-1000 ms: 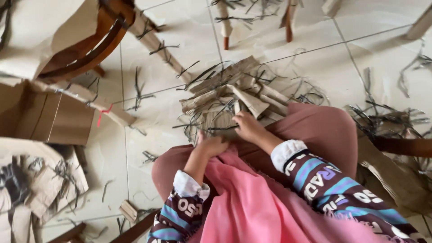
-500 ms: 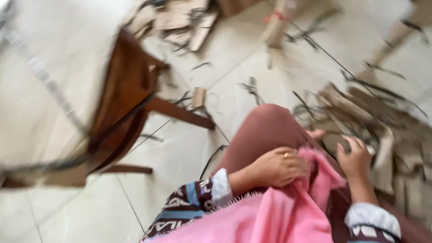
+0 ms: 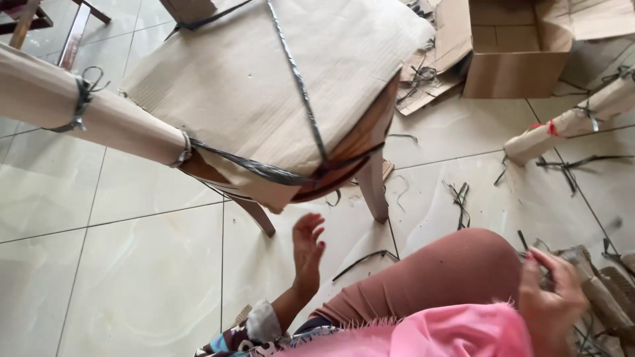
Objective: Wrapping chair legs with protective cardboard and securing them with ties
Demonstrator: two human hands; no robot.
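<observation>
Below chair seat: left hand (image 3: 308, 250) raised, fingers spread wide, empty, near the wooden chair (image 3: 297, 119) leg.
Chair: seat wrapped in cardboard, bound with black strapping (image 3: 301, 92).
Right hand (image 3: 552, 297): blurred, at cardboard scraps (image 3: 602, 291); grip unclear.

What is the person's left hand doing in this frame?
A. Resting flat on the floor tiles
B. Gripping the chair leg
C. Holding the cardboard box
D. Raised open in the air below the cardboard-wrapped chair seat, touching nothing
D. The left hand is lifted with fingers spread and empty, just below the wrapped chair and beside its wooden leg, with clear floor showing between hand and chair.
</observation>
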